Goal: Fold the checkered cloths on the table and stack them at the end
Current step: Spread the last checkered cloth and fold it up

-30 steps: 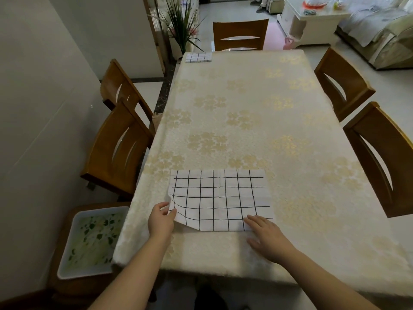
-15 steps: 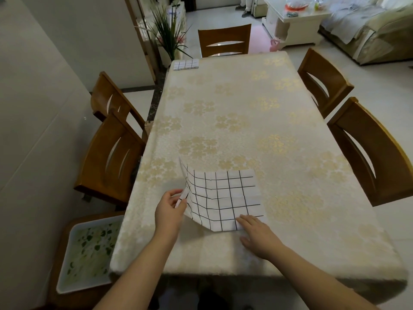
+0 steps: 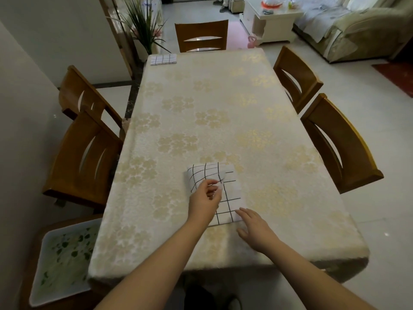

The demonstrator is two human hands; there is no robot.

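Two checkered cloths, near cloth [image 3: 225, 193] pinched by left hand [image 3: 204, 201], right hand [image 3: 254, 229] spread flat

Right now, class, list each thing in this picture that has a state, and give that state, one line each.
Near checkered cloth: partly folded, left edge lifted over.
Far checkered cloth: folded, at table's far corner.
Left hand: pinching the near cloth's edge.
Right hand: flat, fingers at the cloth's near corner.

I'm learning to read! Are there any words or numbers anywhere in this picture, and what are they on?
None: no words, numbers or labels can be read here.
The checkered cloth pinched by the left hand shows only black grid lines.
The folded cloth at the far end shows only a grid.
The tablecloth has only gold flowers.
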